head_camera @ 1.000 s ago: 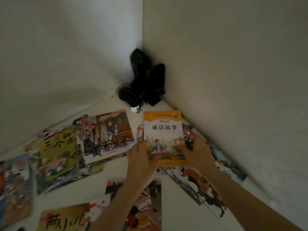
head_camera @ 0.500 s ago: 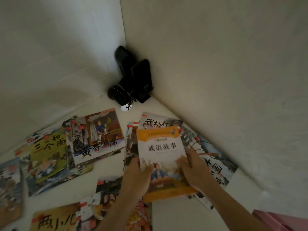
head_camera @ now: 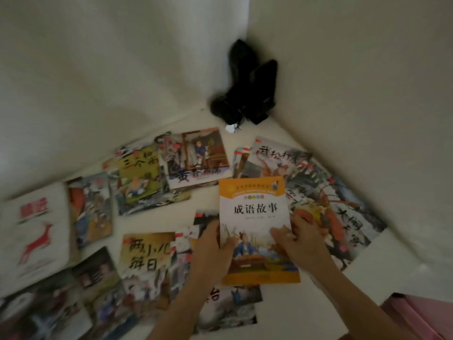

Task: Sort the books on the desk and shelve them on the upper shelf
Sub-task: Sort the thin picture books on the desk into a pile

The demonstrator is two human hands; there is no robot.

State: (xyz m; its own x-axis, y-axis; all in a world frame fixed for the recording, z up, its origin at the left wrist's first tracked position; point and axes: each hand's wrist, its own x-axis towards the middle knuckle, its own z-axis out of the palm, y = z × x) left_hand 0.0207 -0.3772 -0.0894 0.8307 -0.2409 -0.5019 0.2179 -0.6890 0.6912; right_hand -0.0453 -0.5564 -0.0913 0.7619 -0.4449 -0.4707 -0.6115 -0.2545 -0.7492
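An orange-and-white book (head_camera: 255,212) with black Chinese title is held above the white desk (head_camera: 382,263), cover up. My left hand (head_camera: 210,253) grips its lower left edge, thumb on the cover. My right hand (head_camera: 301,244) grips its lower right edge, thumb on the cover too. Several thin picture books lie scattered flat around it: a yellow-green one (head_camera: 139,177), a brown-framed one (head_camera: 201,158), a tiger one (head_camera: 274,160) and a dark one (head_camera: 343,217) on the right. The upper shelf is out of view.
A white book with a red deer (head_camera: 34,234) lies at the left. A black device with cables (head_camera: 245,87) stands in the back corner where two white walls meet. Something pink (head_camera: 421,315) shows at the lower right, past the desk edge.
Both hands have drawn the orange-and-white book toward me, off the pile in the corner, uncovering the tiger book. The view has shifted left, showing the white deer book.
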